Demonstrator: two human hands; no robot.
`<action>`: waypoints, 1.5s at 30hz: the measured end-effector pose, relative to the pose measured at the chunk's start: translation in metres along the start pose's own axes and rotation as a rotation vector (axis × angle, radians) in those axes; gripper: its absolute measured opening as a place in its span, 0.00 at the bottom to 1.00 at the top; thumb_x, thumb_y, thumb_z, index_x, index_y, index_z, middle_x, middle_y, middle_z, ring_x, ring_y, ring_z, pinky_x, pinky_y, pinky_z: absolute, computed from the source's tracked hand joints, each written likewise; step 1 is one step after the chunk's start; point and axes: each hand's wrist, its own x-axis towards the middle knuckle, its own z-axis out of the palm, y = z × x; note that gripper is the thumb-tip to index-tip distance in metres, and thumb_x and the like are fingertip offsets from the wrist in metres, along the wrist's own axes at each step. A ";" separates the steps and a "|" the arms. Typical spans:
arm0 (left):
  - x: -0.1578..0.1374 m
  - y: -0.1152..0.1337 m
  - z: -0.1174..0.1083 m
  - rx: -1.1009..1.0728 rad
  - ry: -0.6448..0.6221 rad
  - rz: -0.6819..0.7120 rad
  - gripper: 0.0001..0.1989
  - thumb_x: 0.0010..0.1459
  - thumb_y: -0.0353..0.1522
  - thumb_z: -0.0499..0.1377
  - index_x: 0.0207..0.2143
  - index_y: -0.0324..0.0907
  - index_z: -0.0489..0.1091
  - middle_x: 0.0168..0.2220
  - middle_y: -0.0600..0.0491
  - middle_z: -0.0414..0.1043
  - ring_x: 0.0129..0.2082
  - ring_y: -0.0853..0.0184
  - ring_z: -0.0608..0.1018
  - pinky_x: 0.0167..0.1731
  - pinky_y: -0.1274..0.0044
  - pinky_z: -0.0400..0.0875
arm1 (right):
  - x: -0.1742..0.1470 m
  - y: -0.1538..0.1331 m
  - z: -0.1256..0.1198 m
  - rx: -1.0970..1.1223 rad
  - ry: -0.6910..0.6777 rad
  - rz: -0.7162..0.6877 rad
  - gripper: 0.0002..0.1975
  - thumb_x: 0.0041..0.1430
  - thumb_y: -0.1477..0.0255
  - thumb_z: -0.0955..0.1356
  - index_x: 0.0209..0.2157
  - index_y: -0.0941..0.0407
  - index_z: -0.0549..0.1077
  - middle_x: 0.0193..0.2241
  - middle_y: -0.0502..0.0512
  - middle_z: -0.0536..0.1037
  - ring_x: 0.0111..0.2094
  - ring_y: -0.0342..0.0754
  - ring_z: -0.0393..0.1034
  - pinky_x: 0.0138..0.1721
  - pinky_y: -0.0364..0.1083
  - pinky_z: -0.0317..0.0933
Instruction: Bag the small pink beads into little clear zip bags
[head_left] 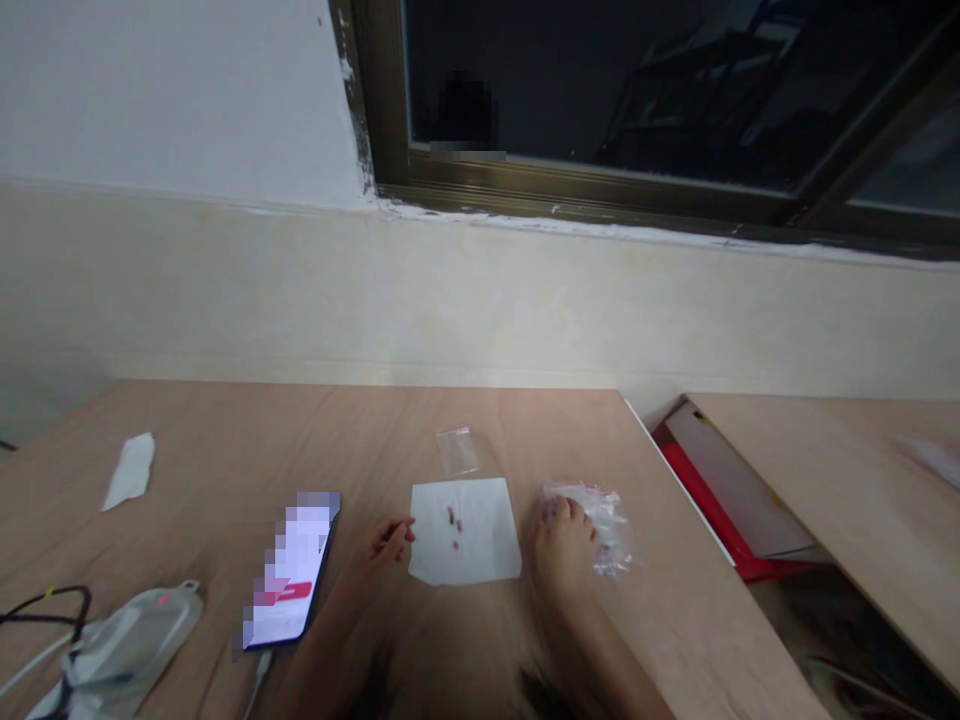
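Observation:
My left hand [392, 538] rests at the left edge of a white sheet of paper [487, 540], its fingers curled in with the thumb against them. Whatever it may hold is too small or hidden to make out. On the paper lie several tiny reddish and dark pieces [457, 521], perhaps capsule-shaped. My right hand [568, 540] is over a pile of small clear plastic bags [611, 530] right of the paper, fingers bent down onto them. Just beyond the paper, a single clear zip bag [457, 452] lies flat on the wooden table [300, 430].
Left of my left arm lies a lit phone [292, 575] with a white cable [259, 685]. A pale translucent case [142, 635] with cords sits at the front left; a folded white paper [130, 470] lies behind it. A gap with a red-edged item [697, 490] separates a second table [862, 460].

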 end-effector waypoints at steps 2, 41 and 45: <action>-0.007 -0.003 0.005 -0.004 -0.010 -0.021 0.13 0.47 0.40 0.53 0.30 0.40 0.69 0.25 0.53 0.68 0.22 0.69 0.68 0.23 0.78 0.64 | -0.007 0.013 0.003 0.025 -0.060 -0.044 0.16 0.50 0.76 0.59 0.41 0.62 0.67 0.33 0.65 0.72 0.35 0.55 0.65 0.35 0.50 0.50; -0.038 0.052 0.023 0.107 -0.260 0.165 0.08 0.45 0.31 0.56 0.18 0.37 0.64 0.18 0.58 0.64 0.21 0.73 0.66 0.23 0.81 0.59 | -0.046 -0.069 -0.054 1.087 -0.697 -0.309 0.10 0.49 0.67 0.62 0.19 0.57 0.61 0.18 0.47 0.63 0.22 0.41 0.57 0.25 0.40 0.51; -0.031 0.049 0.021 0.053 -0.318 0.166 0.09 0.49 0.34 0.53 0.22 0.38 0.65 0.19 0.58 0.63 0.20 0.73 0.67 0.22 0.81 0.61 | -0.035 -0.069 -0.051 1.125 -0.772 -0.271 0.11 0.48 0.67 0.62 0.17 0.57 0.61 0.16 0.47 0.64 0.20 0.40 0.57 0.23 0.40 0.51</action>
